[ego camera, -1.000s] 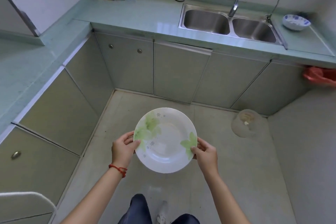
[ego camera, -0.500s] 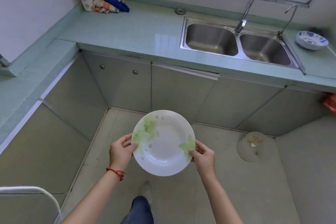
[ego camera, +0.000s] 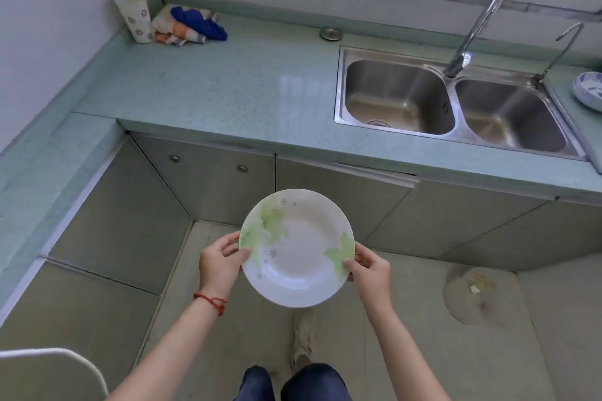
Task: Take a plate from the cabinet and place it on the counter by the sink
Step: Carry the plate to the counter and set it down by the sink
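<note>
I hold a white plate [ego camera: 298, 257] with green leaf prints level in front of me, above the floor. My left hand [ego camera: 220, 262] grips its left rim and my right hand [ego camera: 371, 272] grips its right rim. The pale green counter [ego camera: 234, 88] runs across ahead of the plate. A steel double sink [ego camera: 452, 104] with a tall faucet [ego camera: 479, 23] is set in the counter's right part. The grey cabinet doors [ego camera: 342, 192] under the counter are closed.
A patterned cup [ego camera: 135, 16] and folded cloths [ego camera: 189, 24] lie in the counter's back left corner. A round metal cap [ego camera: 330, 33] sits behind the sink. A blue-and-white bowl [ego camera: 589, 91] stands right of the sink. A second counter [ego camera: 39, 172] runs along the left. A stained patch [ego camera: 479, 293] marks the floor.
The view has closed in on the counter and sink, which now look larger and lower in frame. Both hands keep the same grip on the plate.
</note>
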A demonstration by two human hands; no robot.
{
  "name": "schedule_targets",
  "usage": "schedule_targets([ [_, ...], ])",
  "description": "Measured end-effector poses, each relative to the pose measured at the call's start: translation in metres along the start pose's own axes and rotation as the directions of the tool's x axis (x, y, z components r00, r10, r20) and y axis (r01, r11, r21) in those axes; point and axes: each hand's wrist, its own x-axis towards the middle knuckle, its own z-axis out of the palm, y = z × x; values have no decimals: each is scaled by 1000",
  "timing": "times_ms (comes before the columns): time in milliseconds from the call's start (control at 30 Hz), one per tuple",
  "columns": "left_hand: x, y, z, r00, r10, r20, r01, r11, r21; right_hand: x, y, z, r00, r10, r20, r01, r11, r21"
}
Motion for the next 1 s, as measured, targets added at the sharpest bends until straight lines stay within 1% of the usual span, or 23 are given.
schedule_targets([
  [233,78,38,39,998,23,-57,-23,1000,-9,93,-48,16,1000,-15,25,14,1000,23],
  [333,107,59,56,997,29,-73,-28,999,19,127,-69,17,999,-33,33,33,999,-6],
  [567,166,95,84,995,73,-73,-67,995,74,193,-112,27,997,-57,54,58,998,-30],
  [700,201,109,94,995,56,-84,-53,998,43,225,-125,39,998,-37,52,38,999,-11],
  [867,257,126,102,998,20,-56,-19,1000,20,269,-142,62,1000,-7,11,7,1000,-7],
  [1000,312,143,102,1000,10,-8,-9,999,36,306,-160,90,1000,-1,-30,2,999,37],
])
